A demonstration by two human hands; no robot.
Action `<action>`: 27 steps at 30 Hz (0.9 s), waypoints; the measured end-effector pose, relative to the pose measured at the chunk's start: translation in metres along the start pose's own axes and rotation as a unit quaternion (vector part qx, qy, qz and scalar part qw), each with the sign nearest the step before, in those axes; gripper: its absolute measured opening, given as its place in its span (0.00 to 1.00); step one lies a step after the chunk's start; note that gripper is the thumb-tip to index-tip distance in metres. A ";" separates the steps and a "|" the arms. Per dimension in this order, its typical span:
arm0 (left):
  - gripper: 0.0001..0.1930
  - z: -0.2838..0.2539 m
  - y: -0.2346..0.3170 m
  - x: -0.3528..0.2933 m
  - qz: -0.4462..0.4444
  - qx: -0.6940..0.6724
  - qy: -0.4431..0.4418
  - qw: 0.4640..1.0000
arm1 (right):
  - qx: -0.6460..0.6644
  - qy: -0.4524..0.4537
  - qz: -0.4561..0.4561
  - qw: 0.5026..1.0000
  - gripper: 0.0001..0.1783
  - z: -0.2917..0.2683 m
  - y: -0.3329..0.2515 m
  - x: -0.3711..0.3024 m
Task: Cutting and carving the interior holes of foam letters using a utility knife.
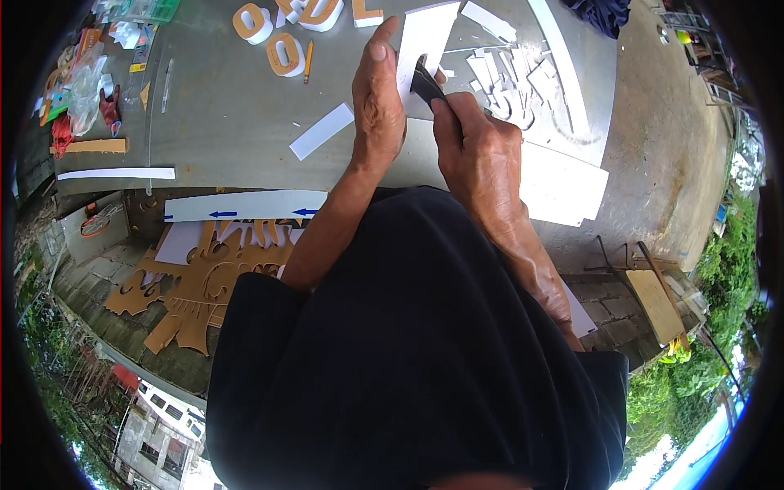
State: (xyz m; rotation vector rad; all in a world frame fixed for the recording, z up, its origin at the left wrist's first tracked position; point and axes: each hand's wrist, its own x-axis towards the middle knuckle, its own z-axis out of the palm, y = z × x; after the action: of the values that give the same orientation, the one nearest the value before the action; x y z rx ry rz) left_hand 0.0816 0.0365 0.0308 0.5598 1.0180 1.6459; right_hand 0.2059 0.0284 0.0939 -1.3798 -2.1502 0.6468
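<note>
Near the near edge of the worktop [237, 155], right of its middle, a white piece [430, 33] with a narrow slot stands tilted between the person's two hands. The left hand [380, 118] is upright against the piece's left edge, thumb side up; most of its fingers are hidden, so I cannot tell whether they pinch the piece or only brace it. The right hand [486, 143] has its fingers curled tight around a dark hand tool [425, 85], whose upper end meets the slot. A fingertip shows at the piece's right edge, but I cannot tell whose hand it belongs to.

Toward the far edge lie block shapes [286, 55] with tan faces and white sides, an orange pencil [308, 63] beside one of them. A short white strip [322, 131] lies just left of the left hand. White offcuts [523, 82] are heaped to the right, between the hands and a long curved strip [563, 65] running along the right edge. A white sheet [563, 181] covers the near right corner. By the left edge are a clear plastic bag [84, 102] and a tan bar [96, 146]. Below the near edge rests a brown cut-out panel [192, 282].
</note>
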 end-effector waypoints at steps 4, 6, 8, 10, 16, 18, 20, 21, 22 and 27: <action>0.34 -0.004 -0.010 -0.001 0.077 0.128 0.000 0.989 | -0.022 0.034 -0.049 0.998 0.04 0.002 -0.001 0.013; 0.34 -0.003 -0.011 -0.001 0.091 0.174 0.014 0.980 | -0.033 0.030 -0.055 0.997 0.04 0.008 0.001 0.011; 0.34 -0.004 -0.008 -0.003 0.060 0.123 -0.004 0.991 | -0.042 0.027 -0.064 0.997 0.04 0.010 0.004 0.008; 0.34 0.003 -0.007 -0.006 0.066 0.067 0.045 0.995 | -0.013 0.001 -0.035 0.999 0.07 0.006 0.003 -0.003; 0.36 0.005 -0.001 -0.004 0.052 0.022 0.037 0.998 | 0.002 0.031 -0.041 0.999 0.07 0.008 -0.003 0.001; 0.37 0.006 0.004 0.000 0.047 0.016 0.032 0.998 | 0.026 0.029 -0.014 0.999 0.08 0.004 -0.006 0.002; 0.42 0.005 0.011 0.001 0.051 0.016 -0.012 0.998 | 0.055 -0.008 0.009 0.998 0.09 -0.005 -0.008 0.003; 0.41 0.003 0.009 0.002 0.027 -0.013 0.010 0.999 | 0.059 -0.030 0.016 0.998 0.12 -0.009 -0.009 0.004; 0.41 0.001 0.008 0.002 0.028 -0.014 0.010 0.999 | 0.064 -0.051 0.023 0.996 0.15 -0.011 -0.008 0.005; 0.40 -0.004 0.010 0.002 -0.004 -0.032 0.009 0.999 | -0.066 -0.040 -0.019 0.997 0.09 -0.013 -0.005 0.004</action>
State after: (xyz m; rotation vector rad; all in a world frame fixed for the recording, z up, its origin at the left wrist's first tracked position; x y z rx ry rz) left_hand 0.0724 0.0359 0.0363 0.4979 0.9753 1.6735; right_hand 0.2095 0.0316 0.1070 -1.3994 -2.3142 0.5632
